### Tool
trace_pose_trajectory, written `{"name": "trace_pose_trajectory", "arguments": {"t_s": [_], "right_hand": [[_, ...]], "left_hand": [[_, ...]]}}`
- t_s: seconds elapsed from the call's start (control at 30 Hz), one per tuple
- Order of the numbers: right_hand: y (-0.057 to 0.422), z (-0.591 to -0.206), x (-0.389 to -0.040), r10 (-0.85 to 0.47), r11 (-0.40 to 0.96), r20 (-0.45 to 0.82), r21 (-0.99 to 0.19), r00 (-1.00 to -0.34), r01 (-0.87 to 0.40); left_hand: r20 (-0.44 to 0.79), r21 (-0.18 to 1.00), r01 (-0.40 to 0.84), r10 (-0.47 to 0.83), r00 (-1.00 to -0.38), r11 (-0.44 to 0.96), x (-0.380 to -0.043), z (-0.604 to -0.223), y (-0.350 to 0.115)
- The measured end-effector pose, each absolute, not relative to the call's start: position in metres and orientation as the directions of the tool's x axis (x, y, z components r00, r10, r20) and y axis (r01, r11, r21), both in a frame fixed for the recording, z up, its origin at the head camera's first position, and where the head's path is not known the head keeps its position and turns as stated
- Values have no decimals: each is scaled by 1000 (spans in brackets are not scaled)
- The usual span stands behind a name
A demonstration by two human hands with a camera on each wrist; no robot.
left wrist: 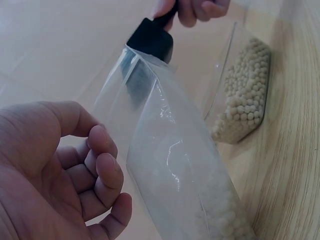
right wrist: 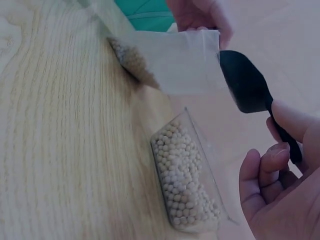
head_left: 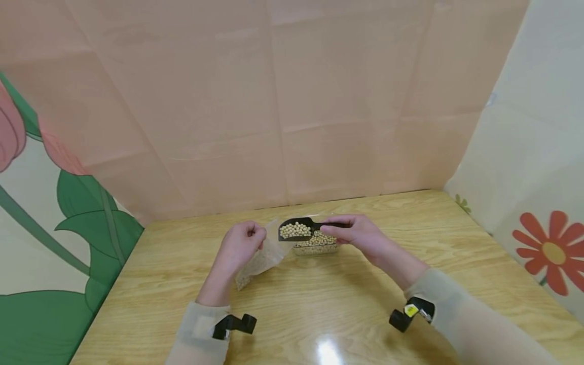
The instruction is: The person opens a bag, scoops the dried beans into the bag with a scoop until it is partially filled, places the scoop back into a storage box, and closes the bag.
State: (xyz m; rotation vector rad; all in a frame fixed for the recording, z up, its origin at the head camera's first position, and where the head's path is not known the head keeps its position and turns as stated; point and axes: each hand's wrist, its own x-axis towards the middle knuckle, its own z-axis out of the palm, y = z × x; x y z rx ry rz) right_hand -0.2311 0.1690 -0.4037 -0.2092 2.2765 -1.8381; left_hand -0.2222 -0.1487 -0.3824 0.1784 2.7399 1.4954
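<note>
Between thumb and fingers my right hand (head_left: 360, 234) pinches the handle of a black scoop (right wrist: 245, 82). Pale soybeans (head_left: 295, 230) fill the scoop, which is held roughly level. Its front end is at the mouth of a clear plastic bag (left wrist: 175, 145), and part of the blade shows through the film in the left wrist view. With curled fingers, my left hand (head_left: 242, 243) grips the bag by its upper edge. Some beans lie in the bag's bottom corner, low over the table. Below the scoop stands a clear plastic box (right wrist: 185, 175) holding many soybeans.
Everything is on a light wood-grain table (head_left: 292, 314). A pinkish sheet (head_left: 274, 101) hangs behind its far edge. Walls with painted flowers (head_left: 553, 252) flank the table on both sides. Black wrist cameras (head_left: 234, 324) sit on both sleeves.
</note>
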Motion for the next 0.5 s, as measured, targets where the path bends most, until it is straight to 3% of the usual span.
{"name": "trace_pose_trajectory", "arguments": {"t_s": [0.5], "right_hand": [[153, -381, -233, -215, 428, -45, -902, -976, -53]], "left_hand": [[66, 834, 98, 78, -995, 543, -222, -380, -149]]}}
